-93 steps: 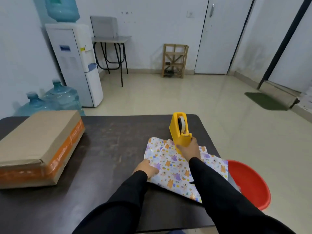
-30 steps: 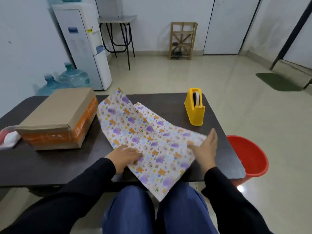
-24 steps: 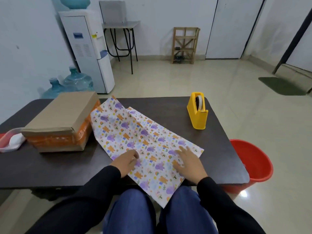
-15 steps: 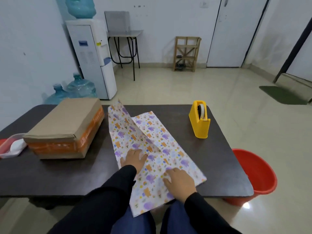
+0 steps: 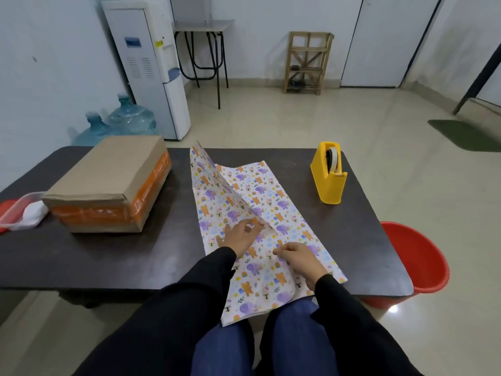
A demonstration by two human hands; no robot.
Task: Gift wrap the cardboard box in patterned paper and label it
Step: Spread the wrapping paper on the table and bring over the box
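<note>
The paper (image 5: 271,196) lies on the table (image 5: 122,261), its long axis running from the near edge, where it overhangs the lap, to the far edge, with a raised fold along it. The left hand (image 5: 238,236) pinches the fold's near end, and the right hand (image 5: 298,260), fingers curled, pinches the paper just beside it. The box (image 5: 108,183) sits apart on the left, its long axis also pointing away.

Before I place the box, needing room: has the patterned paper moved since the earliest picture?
Yes. The paper shifted left, away from the tape dispenser, toward the cardboard box.
</note>
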